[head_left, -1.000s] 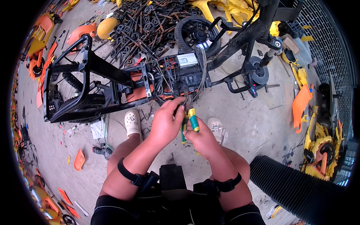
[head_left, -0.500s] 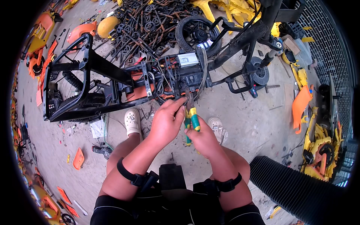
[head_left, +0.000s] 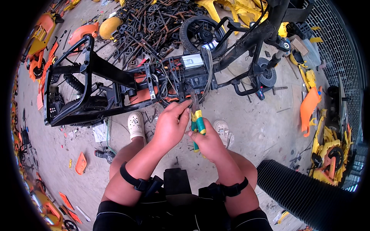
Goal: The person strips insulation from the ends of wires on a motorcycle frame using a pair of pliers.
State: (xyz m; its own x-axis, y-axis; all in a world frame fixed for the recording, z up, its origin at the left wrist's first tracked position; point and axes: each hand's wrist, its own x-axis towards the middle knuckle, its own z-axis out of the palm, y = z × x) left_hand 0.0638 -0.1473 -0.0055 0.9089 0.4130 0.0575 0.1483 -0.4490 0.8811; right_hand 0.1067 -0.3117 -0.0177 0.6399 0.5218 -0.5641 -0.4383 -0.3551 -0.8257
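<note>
A black scooter frame [head_left: 104, 73] lies across the floor in front of me, its middle full of wires and dark modules. In my right hand [head_left: 208, 143] are pliers [head_left: 200, 125] with green and yellow handles, fingers wrapped round the grips. Their metal jaws reach the near edge of the wiring bay. My left hand [head_left: 172, 124] is beside the jaws, fingers pinched together at the same edge; what they hold is too small to make out. A silver box [head_left: 192, 61] and a loop of grey cables [head_left: 210, 71] sit just beyond.
Behind the frame are a heap of rusty metal parts [head_left: 148, 27] and a wheel with a tyre [head_left: 204, 35]. A ribbed black hose [head_left: 296, 188] lies at the lower right. Yellow and orange panels [head_left: 309, 109] line the right side. A power tool [head_left: 105, 154] rests left of my leg.
The pliers' handles have come closer together and shifted very slightly to the right. My left hand stays in place at the wiring edge.
</note>
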